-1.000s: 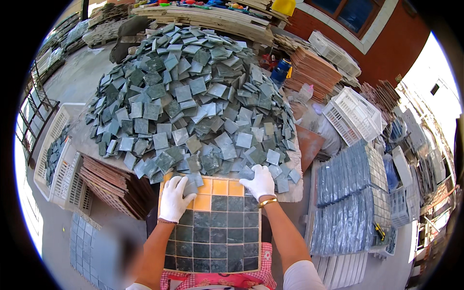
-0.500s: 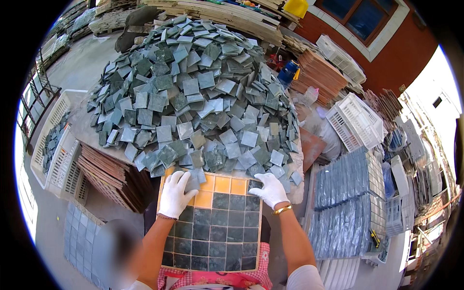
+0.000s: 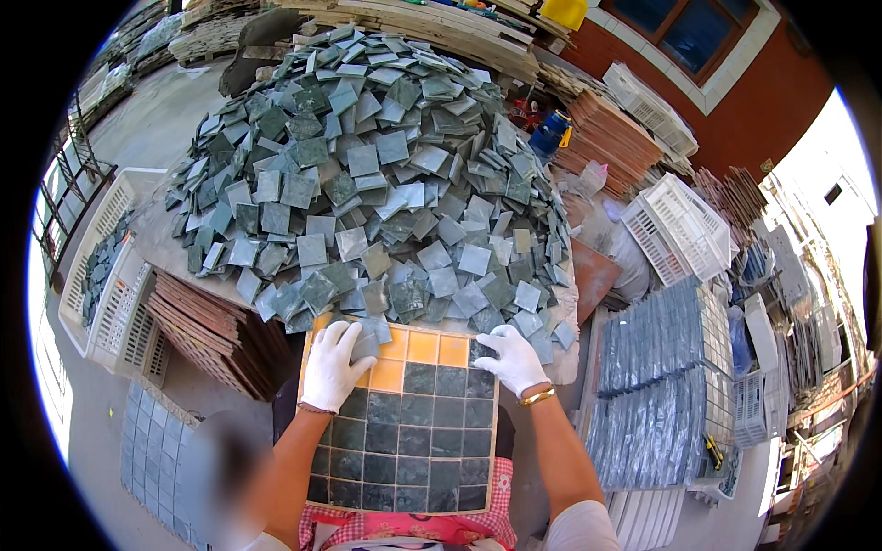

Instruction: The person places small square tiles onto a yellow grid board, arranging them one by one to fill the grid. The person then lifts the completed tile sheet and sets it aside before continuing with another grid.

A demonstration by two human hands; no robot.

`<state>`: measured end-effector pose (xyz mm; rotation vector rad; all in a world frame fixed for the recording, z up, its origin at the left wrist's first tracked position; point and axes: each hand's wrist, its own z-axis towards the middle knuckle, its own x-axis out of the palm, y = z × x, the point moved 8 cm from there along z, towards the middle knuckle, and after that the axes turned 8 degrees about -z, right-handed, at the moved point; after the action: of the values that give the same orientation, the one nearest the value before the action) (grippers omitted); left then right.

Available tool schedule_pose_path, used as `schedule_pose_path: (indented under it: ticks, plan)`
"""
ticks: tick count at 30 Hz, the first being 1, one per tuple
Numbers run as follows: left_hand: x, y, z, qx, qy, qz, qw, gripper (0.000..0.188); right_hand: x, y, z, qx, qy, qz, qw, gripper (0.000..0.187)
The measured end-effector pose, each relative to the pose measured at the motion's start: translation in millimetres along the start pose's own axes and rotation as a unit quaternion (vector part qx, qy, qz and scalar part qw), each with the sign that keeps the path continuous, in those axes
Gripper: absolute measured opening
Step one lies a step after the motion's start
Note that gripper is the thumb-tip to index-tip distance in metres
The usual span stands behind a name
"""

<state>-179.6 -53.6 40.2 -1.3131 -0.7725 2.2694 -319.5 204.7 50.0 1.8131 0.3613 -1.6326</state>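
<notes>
A shallow grid tray [image 3: 401,441] with a yellow-orange base rests on my lap, most of its cells filled with dark green square stone tiles. Orange base shows in several cells along the far side. At the tray's far left, my left hand [image 3: 333,365], in a white glove, has a loose grey-green tile [image 3: 366,339] between thumb and forefinger. My right hand [image 3: 514,360], also gloved, pinches a dark tile [image 3: 480,351] at the far right corner cell. The undersides of both hands are hidden.
A large heap of loose square tiles [image 3: 377,184] covers the table beyond the tray. Brown boards [image 3: 207,321] are stacked at left beside a white crate [image 3: 110,303]. Wrapped tile stacks [image 3: 648,395] stand at right, with a white basket [image 3: 675,230] behind them.
Both hands stay almost where they were. The right fingers have shifted very slightly left at the corner tile, and the tray appears slightly higher in view.
</notes>
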Motion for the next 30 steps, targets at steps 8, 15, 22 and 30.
schedule_pose_path:
  ticks: [8, 15, 22, 30]
  plan:
    - [0.8, 4.4, -3.3, -0.002, 0.003, 0.011, 1.000, 0.058, -4.1, 56.0, 1.6, -0.052, -0.011, -0.035, 0.998, 0.044]
    - [2.6, -13.5, -10.6, 0.109, 0.046, -0.028, 0.993, 0.060, 7.1, 163.7, 11.5, -0.209, -0.064, 0.003, 0.976, 0.047]
    - [-1.3, -12.9, -3.6, 0.069, 0.062, -0.119, 0.989, 0.040, 19.9, 125.9, 25.0, -0.155, -0.113, 0.150, 0.970, 0.028]
    - [7.5, -13.6, 8.4, 0.033, 0.022, 0.019, 0.999, 0.049, 14.9, 11.3, 32.7, 0.059, -0.076, 0.188, 0.978, 0.019]
